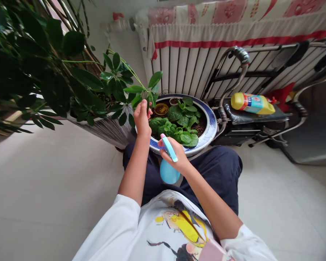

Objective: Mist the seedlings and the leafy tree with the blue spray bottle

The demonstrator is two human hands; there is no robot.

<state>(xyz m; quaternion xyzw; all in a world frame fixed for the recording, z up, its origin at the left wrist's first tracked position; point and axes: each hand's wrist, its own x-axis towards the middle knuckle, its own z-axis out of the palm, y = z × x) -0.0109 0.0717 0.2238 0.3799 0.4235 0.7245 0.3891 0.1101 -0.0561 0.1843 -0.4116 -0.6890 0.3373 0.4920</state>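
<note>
Left hand (142, 117) pinches sprig (155, 79) over left edge of pot (212, 125); a hard tug could snap it. Right hand (179, 154) grips bottle (170, 174) at pot's near side; loose hold could drop it.

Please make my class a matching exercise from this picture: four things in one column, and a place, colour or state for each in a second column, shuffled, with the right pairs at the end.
Column one
1. spray bottle
2. yellow bottle
3. left hand
4. round pot

Column two
A. lying on a black seat
B. blue and white around the rim
C. gripped by the right hand
D. at green leaves

Pairs: 1-C, 2-A, 3-D, 4-B
</note>
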